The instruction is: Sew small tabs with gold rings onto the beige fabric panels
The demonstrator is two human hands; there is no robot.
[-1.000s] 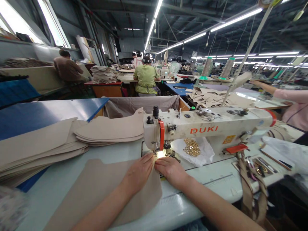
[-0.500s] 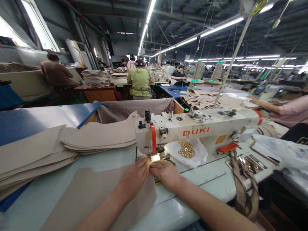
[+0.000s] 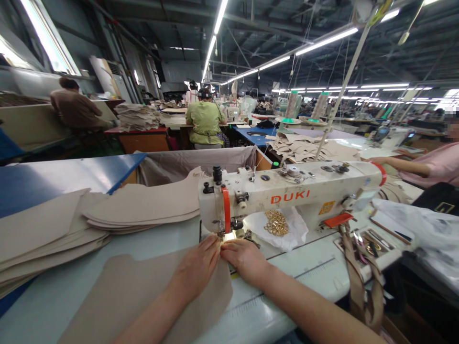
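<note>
Holding unchanged, left hand (image 3: 199, 265) and right hand (image 3: 244, 258) press closed fingers onto beige panel (image 3: 139, 291).

A sewing factory: sewing machine (image 3: 287, 196), cut fabric stacks (image 3: 139, 205), rows of workers

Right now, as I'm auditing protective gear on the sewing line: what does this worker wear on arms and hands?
Nothing visible. Left hand and right hand are ungloved; left forearm and right forearm are uncovered to the picture's edge, no sleeve in view. No ring, watch or bracelet shows.
</note>
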